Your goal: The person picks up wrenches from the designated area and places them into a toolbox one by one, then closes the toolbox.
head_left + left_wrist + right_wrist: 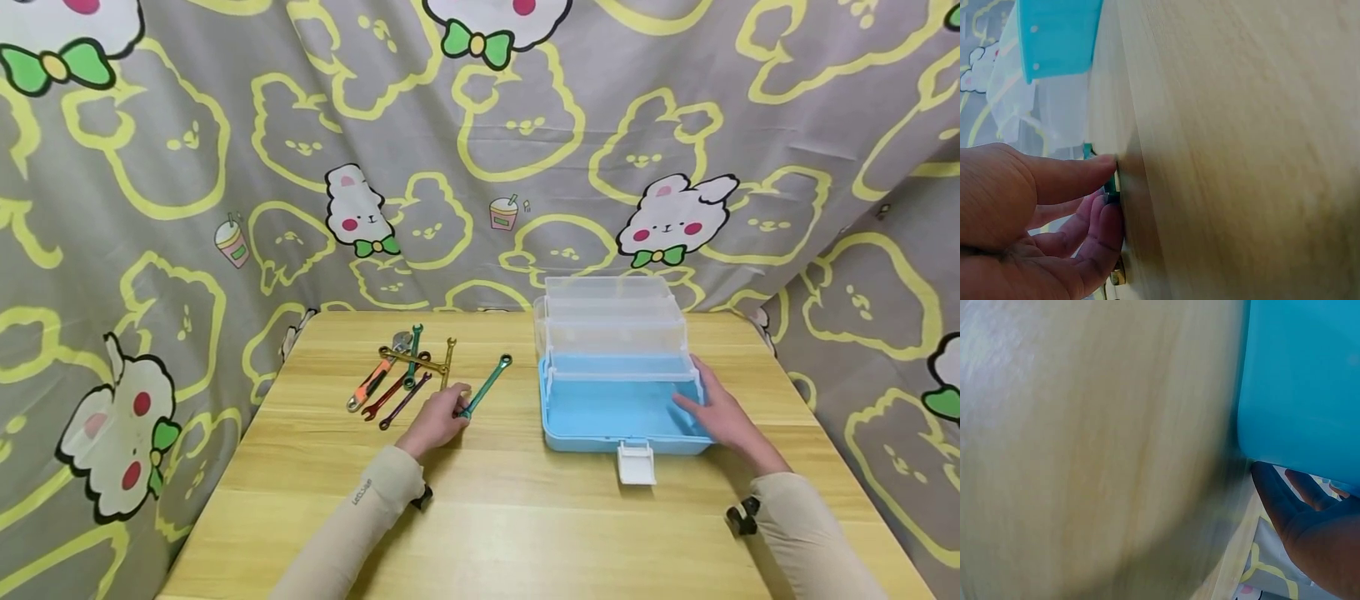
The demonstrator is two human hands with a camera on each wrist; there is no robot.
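My left hand (438, 419) pinches the near end of a green wrench (487, 386), thumb on one side and fingertips on the other, close to the tabletop. In the left wrist view only short bits of the green wrench (1110, 186) show between thumb and fingers. My right hand (723, 412) holds the right wall of a light blue toolbox (592, 442), its thumb over the rim and its fingers along the outside. The toolbox stands open, with clear trays (615, 312) raised at the back and a white latch (637, 465) hanging in front.
Left of my left hand lie an adjustable wrench (369, 386) with an orange handle, a red wrench (386, 400), a purple wrench (405, 402), another green wrench (413, 358) and gold wrenches (423, 362), partly crossing. A patterned curtain (480, 200) hangs behind the wooden table (517, 533).
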